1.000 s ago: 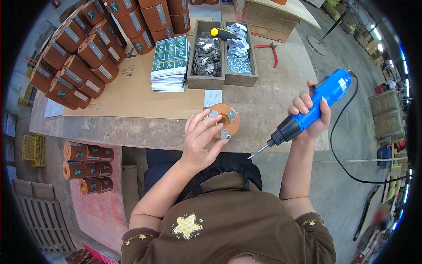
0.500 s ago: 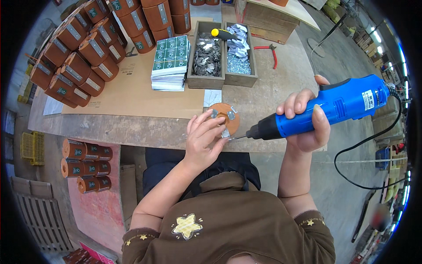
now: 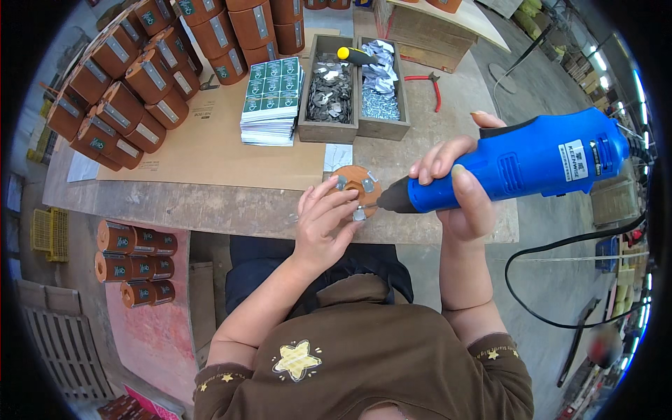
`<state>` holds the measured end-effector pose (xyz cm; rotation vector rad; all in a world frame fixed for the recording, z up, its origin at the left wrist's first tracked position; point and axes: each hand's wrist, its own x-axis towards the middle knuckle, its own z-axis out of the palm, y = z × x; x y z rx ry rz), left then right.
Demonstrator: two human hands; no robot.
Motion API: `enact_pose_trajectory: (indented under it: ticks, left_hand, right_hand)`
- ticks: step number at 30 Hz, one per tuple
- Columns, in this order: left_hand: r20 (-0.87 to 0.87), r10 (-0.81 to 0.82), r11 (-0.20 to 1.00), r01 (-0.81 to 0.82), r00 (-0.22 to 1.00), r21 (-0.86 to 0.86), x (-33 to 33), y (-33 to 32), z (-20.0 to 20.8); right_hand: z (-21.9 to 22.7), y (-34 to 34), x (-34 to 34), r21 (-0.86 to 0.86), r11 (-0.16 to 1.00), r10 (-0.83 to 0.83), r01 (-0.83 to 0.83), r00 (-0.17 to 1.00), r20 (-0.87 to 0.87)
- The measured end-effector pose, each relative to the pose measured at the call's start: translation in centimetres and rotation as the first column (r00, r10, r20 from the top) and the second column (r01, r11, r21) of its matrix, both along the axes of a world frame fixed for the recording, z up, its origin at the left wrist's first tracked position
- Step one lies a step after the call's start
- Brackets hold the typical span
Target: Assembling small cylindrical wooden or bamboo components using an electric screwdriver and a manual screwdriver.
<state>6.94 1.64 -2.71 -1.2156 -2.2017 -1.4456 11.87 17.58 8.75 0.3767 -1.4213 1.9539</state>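
Observation:
Wrapped in my right hand [image 3: 465, 185] is a blue electric screwdriver [image 3: 521, 164] with a black nose. Its nose slants left and its tip comes down over a round orange-brown spool-like piece [image 3: 364, 175] at the table's front edge. My left hand [image 3: 325, 217] grips that piece from the left, fingers spread across its top. Small grey metal plates [image 3: 359, 213] sit on the round face, one near my left fingertips and the tool tip. My left fingers hide part of the face, and the nose hides its right edge.
Beyond the hands stand two wooden boxes, one of grey metal plates [image 3: 329, 98], one of screws [image 3: 380, 105]; a yellow-black screwdriver [image 3: 355, 55] lies across them. Red-handled pliers [image 3: 435, 91], stacked green labels [image 3: 271, 105] and piled orange-brown cylinders [image 3: 147, 77] are around. A cord [image 3: 553, 248] loops at right.
My right hand has moved the electric screwdriver left and brought its tip onto the round piece near the metal plate. My left hand stays almost still on the piece.

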Motion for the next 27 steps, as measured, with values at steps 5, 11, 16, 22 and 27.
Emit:
enact_pose_trajectory:
  ticks: [5,11,16,22,27]
  left_hand:
    - [0.004,-0.009,1.000,0.009,1.000,0.010,-0.1,0.0,-0.1]
    - [0.010,-0.013,1.000,0.013,1.000,0.000,-0.1,0.0,0.2]
    - [0.040,0.008,1.000,-0.008,0.999,0.013,0.3,0.1,0.6]
    - [0.035,0.061,0.998,-0.062,0.998,0.020,0.3,0.6,0.1]
    - [0.037,0.082,0.995,-0.084,0.996,0.050,0.4,0.9,0.1]
  right_hand:
    - [-0.1,-0.4,-0.2,0.082,0.997,-0.015,0.009,0.998,0.065]
    - [0.1,-0.5,-0.5,0.238,0.971,-0.055,0.025,0.991,0.121]
    - [0.8,-1.4,-1.0,0.341,0.940,-0.032,-0.025,0.986,0.161]
    - [1.1,-2.3,-1.9,0.409,0.912,-0.049,-0.030,0.982,0.183]
    - [1.2,-2.3,-2.3,0.399,0.916,-0.052,-0.032,0.978,0.200]
